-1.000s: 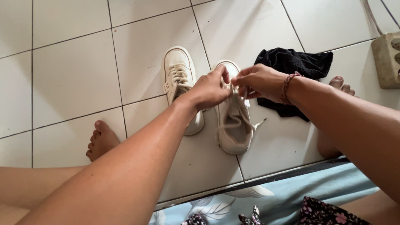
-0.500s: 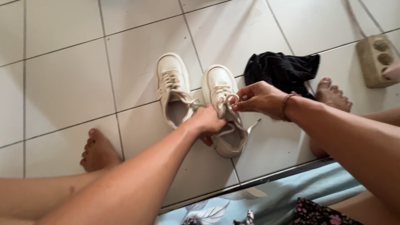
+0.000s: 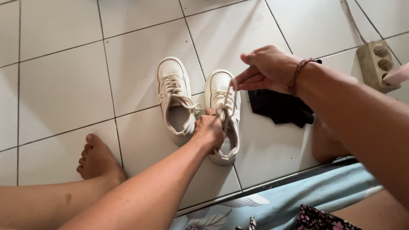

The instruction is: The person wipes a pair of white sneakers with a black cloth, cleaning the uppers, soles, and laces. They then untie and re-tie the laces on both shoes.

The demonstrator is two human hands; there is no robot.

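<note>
Left hand [image 3: 209,132] clamps the right sneaker [image 3: 225,115]; right hand [image 3: 266,68], at two o'clock, pinches its lace [image 3: 230,91] taut.

Two cream lace-up sneakers stand side by side on a white tiled floor [image 3: 64,76], toes pointing away. Left hand [image 3: 208,132] grips the right-hand sneaker [image 3: 223,119] at its opening. Right hand [image 3: 266,68], a braided bracelet [image 3: 298,74] on its wrist, is raised above it, pinching a lace end [image 3: 232,91] pulled taut. The left-hand sneaker [image 3: 174,98] lies untouched, laces loose. Black cloth [image 3: 279,110] lies crumpled just right of the shoes. Beige socket block [image 3: 377,61] sits at the far right. Bare foot [image 3: 96,159] rests on a tile at lower left.
</note>
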